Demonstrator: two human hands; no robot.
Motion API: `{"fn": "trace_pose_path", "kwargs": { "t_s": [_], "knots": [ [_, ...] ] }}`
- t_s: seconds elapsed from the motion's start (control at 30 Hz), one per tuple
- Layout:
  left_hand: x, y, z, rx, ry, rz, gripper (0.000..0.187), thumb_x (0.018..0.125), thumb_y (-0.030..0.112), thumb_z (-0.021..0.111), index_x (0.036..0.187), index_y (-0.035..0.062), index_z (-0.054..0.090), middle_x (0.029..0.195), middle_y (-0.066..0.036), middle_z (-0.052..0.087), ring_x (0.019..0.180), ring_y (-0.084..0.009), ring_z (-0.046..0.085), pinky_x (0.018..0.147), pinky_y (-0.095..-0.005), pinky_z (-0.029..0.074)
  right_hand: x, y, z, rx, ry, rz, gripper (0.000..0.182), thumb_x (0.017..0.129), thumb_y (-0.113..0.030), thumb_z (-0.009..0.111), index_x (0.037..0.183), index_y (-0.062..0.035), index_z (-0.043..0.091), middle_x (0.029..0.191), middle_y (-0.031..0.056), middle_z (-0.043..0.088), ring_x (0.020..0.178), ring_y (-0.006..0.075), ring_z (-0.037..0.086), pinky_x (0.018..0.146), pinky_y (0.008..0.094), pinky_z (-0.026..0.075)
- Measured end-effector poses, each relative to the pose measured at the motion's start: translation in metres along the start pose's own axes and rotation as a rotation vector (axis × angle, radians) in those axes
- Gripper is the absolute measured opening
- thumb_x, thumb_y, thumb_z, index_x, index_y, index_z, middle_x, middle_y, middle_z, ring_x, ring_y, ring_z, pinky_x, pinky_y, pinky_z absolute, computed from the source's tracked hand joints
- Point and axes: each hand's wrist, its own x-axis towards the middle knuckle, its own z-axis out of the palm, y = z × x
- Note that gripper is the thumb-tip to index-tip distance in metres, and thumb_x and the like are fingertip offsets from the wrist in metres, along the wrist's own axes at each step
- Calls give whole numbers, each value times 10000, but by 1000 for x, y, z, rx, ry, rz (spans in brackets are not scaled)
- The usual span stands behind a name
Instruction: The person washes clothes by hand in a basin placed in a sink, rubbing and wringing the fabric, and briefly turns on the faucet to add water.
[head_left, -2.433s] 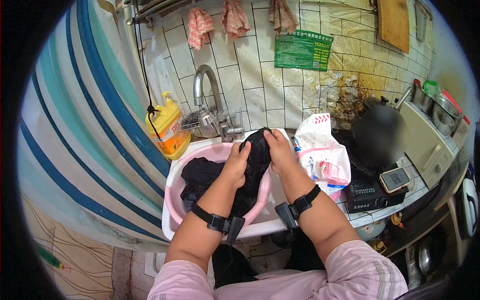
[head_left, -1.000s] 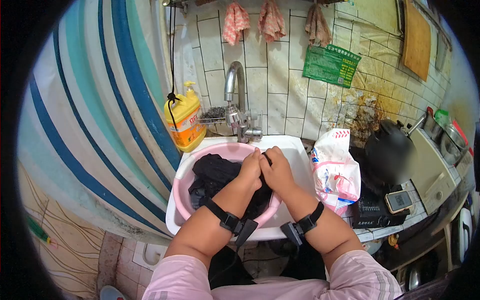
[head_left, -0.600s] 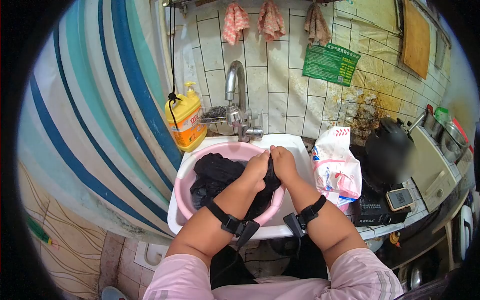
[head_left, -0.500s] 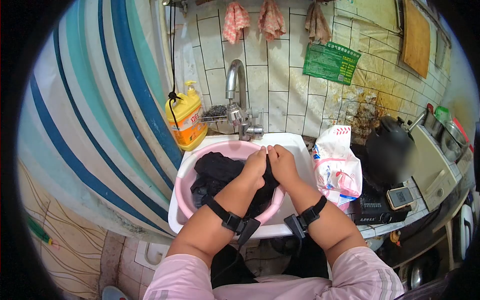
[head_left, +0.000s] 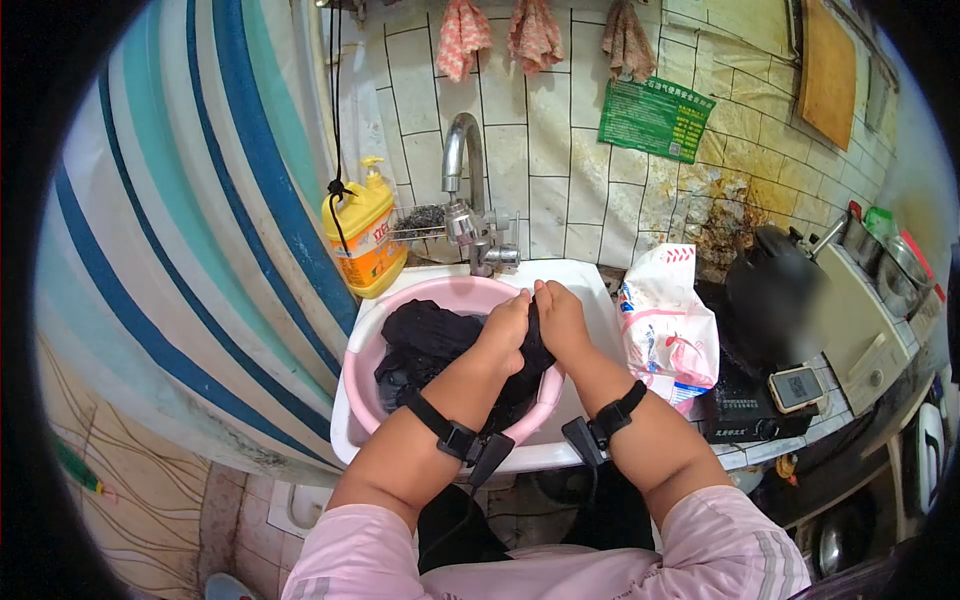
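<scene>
Wet black cloth (head_left: 432, 335) lies bunched in a pink basin (head_left: 352, 362), which sits in the white sink (head_left: 592, 400). Both hands are over the basin's right side, close together. My left hand (head_left: 508, 330) is closed around a part of the cloth. Beside it, my right hand (head_left: 562, 320) is closed on the same cloth, with a dark strip showing between the two fists. Some water shows at the basin's left side. The fingertips are partly hidden by the backs of the hands.
The metal faucet (head_left: 464, 190) rises behind the basin. A yellow detergent bottle (head_left: 362, 235) stands at the back left. To the right are a white and pink plastic bag (head_left: 668, 325), a black pot (head_left: 775, 290) and a phone-like device (head_left: 796, 389) on the stove.
Both hands keep their grip on the cloth and have barely shifted. The whole view has moved slightly, so everything appears a little further left and up.
</scene>
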Motion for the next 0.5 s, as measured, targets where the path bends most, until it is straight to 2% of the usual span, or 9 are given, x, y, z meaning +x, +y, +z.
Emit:
{"fn": "trace_pose_path", "kwargs": {
  "t_s": [0.03, 0.1, 0.13, 0.2, 0.23, 0.3, 0.33, 0.4, 0.5],
  "knots": [
    [3, -1, -2, 3, 3, 2, 439, 969, 374, 423, 1268, 57, 476, 1168, -153, 571, 1087, -287, 554, 881, -481, 458, -4, -5, -1, -28, -8, -60, 345, 928, -241, 503, 723, 36, 525, 707, 261, 542, 665, 428, 527, 613, 450, 415],
    [17, -6, -10, 119, 70, 91, 412, 969, 355, 419, 1177, 19, 539, 1154, -144, 562, 1035, -247, 548, 887, -398, 432, -14, -20, -5, -58, -17, -121, 334, 924, -238, 511, 727, 32, 522, 698, 252, 538, 668, 425, 531, 607, 451, 415],
    [29, -12, -18, 117, 70, 90, 412, 969, 355, 419, 1177, 19, 539, 1154, -144, 562, 1035, -247, 548, 887, -398, 432, -21, -29, -6, -85, -36, -210, 314, 921, -242, 511, 743, 15, 543, 720, 242, 556, 694, 429, 544, 626, 463, 431],
    [41, -16, -28, -151, -92, -1, 407, 943, 371, 466, 1143, 30, 563, 1173, -135, 560, 1061, -230, 524, 913, -378, 396, -27, -39, -5, -70, -36, -370, 291, 910, -254, 521, 761, -9, 571, 732, 227, 576, 711, 429, 557, 648, 484, 449],
    [41, -15, -29, -153, -88, 0, 407, 943, 371, 466, 1143, 30, 563, 1173, -135, 560, 1061, -230, 524, 913, -378, 396, -25, -36, -3, -67, -40, -371, 291, 910, -254, 521, 761, -9, 571, 732, 227, 576, 711, 429, 557, 648, 484, 449],
    [34, -14, -26, 119, -27, 145, 440, 937, 396, 487, 1204, 48, 531, 1223, -127, 554, 1143, -257, 510, 925, -429, 413, -13, -21, 0, -123, -28, -262, 306, 916, -267, 516, 758, -11, 570, 734, 235, 579, 713, 440, 555, 641, 493, 442],
    [27, -11, -22, 117, -23, 137, 440, 937, 396, 487, 1204, 48, 531, 1223, -127, 554, 1143, -257, 510, 925, -429, 413, -5, -11, 0, -142, -17, -194, 321, 920, -276, 514, 751, -8, 566, 737, 239, 582, 716, 447, 554, 639, 496, 439],
    [21, 1, -16, 31, -63, -85, 401, 930, 366, 498, 1168, 48, 552, 1176, -127, 582, 1063, -260, 562, 901, -427, 431, 5, 1, 0, -131, 5, -56, 368, 934, -302, 502, 735, 4, 554, 746, 257, 584, 733, 462, 554, 635, 502, 432],
    [23, 4, -17, 118, 11, -91, 374, 919, 340, 512, 1147, 48, 562, 1106, -127, 617, 964, -265, 608, 861, -440, 456, 6, 9, 1, -121, 30, -79, 353, 929, -289, 525, 746, 11, 554, 731, 268, 574, 718, 464, 546, 625, 487, 435]
  ]
}}
